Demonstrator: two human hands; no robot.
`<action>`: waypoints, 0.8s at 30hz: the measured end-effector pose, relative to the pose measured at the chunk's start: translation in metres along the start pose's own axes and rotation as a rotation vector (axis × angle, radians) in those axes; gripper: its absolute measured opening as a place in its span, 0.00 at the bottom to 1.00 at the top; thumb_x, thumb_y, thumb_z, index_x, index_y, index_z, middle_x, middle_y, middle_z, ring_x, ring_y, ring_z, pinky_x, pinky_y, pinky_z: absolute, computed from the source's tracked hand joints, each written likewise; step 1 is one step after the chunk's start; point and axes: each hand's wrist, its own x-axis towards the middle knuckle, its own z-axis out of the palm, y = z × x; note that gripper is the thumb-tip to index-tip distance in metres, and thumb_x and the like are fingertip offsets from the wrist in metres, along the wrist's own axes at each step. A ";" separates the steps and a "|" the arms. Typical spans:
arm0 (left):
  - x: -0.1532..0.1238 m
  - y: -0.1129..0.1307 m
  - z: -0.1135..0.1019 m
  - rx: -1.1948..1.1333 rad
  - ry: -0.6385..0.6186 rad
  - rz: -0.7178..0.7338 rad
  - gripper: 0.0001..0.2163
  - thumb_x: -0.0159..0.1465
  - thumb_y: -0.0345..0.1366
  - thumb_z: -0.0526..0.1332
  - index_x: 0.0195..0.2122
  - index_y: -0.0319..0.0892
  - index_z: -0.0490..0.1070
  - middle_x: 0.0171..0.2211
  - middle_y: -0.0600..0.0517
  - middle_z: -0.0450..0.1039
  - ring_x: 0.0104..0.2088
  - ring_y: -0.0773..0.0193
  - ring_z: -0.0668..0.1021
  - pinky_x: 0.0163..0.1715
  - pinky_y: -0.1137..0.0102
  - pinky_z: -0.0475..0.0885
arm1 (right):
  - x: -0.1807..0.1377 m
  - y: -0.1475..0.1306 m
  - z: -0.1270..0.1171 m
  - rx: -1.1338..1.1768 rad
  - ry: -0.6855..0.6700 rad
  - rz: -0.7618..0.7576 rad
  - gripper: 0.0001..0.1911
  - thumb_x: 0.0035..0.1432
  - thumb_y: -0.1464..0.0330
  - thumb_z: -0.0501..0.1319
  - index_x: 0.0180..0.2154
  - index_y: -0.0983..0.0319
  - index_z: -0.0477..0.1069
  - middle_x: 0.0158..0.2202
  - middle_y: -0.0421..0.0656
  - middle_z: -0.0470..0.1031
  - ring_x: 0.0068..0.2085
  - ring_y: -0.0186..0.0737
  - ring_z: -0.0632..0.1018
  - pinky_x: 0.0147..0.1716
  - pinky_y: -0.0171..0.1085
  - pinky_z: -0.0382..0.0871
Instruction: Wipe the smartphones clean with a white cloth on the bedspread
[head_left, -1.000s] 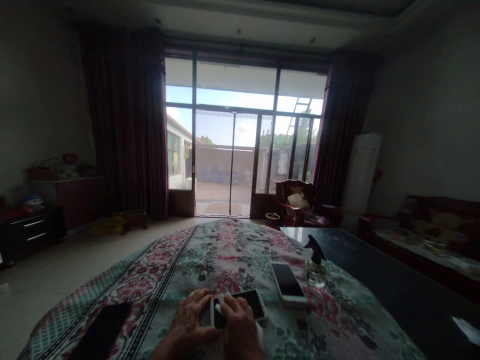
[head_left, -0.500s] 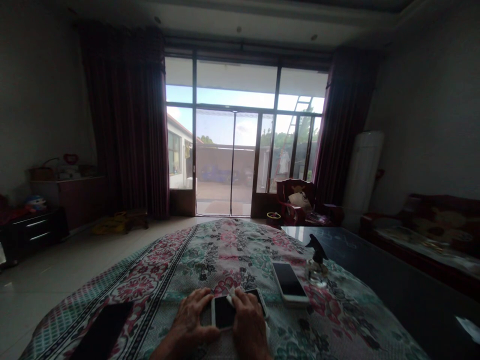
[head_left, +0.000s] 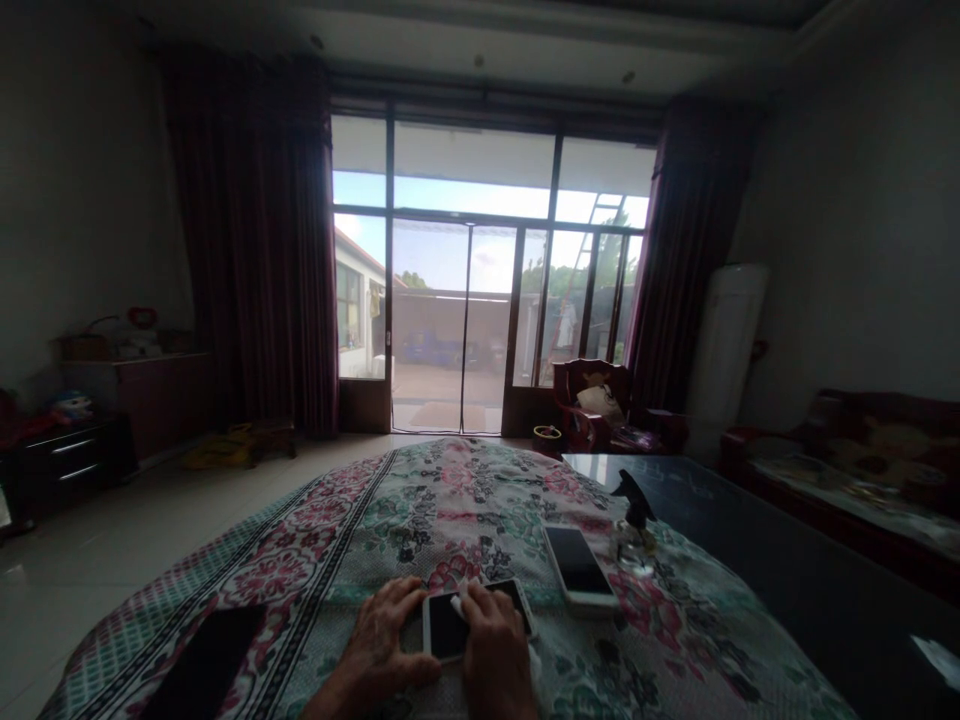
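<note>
A white-edged phone (head_left: 444,628) lies face up on the flowered cloth (head_left: 420,520) close to me. My left hand (head_left: 386,632) rests at the phone's left end, fingers curled over its edge and holding it still. My right hand (head_left: 495,650) is closed over a small white wipe (head_left: 459,603) and presses it onto the dark screen. Most of the wipe is hidden under the fingers.
A second white phone (head_left: 577,567) lies face up to the right, beside a small clear spray bottle with a black trigger (head_left: 632,528). A dark flat slab (head_left: 204,664) lies at the cloth's near left. A glossy dark table (head_left: 787,570) adjoins on the right.
My right hand with the wipe has slid from the screen's left part toward its middle and right. My left hand has stayed put on the phone's left end.
</note>
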 end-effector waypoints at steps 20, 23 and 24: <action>0.003 -0.007 0.008 0.005 0.030 0.019 0.34 0.45 0.45 0.70 0.54 0.43 0.70 0.60 0.42 0.63 0.60 0.44 0.63 0.59 0.53 0.58 | 0.002 0.003 -0.004 -0.007 0.004 0.039 0.24 0.58 0.77 0.48 0.50 0.57 0.72 0.56 0.38 0.69 0.54 0.44 0.66 0.54 0.39 0.57; 0.005 -0.015 0.017 0.027 0.068 0.036 0.33 0.44 0.43 0.70 0.53 0.43 0.70 0.59 0.43 0.65 0.60 0.44 0.65 0.58 0.54 0.60 | -0.003 -0.009 0.008 0.041 -0.066 -0.051 0.21 0.57 0.74 0.52 0.50 0.54 0.72 0.57 0.36 0.68 0.54 0.44 0.66 0.52 0.39 0.58; 0.005 -0.017 0.020 0.032 0.081 0.043 0.32 0.45 0.43 0.70 0.53 0.43 0.71 0.58 0.43 0.66 0.59 0.44 0.65 0.58 0.53 0.61 | -0.005 -0.013 0.011 0.061 -0.088 -0.081 0.21 0.57 0.73 0.53 0.50 0.53 0.71 0.57 0.36 0.68 0.54 0.45 0.67 0.51 0.39 0.59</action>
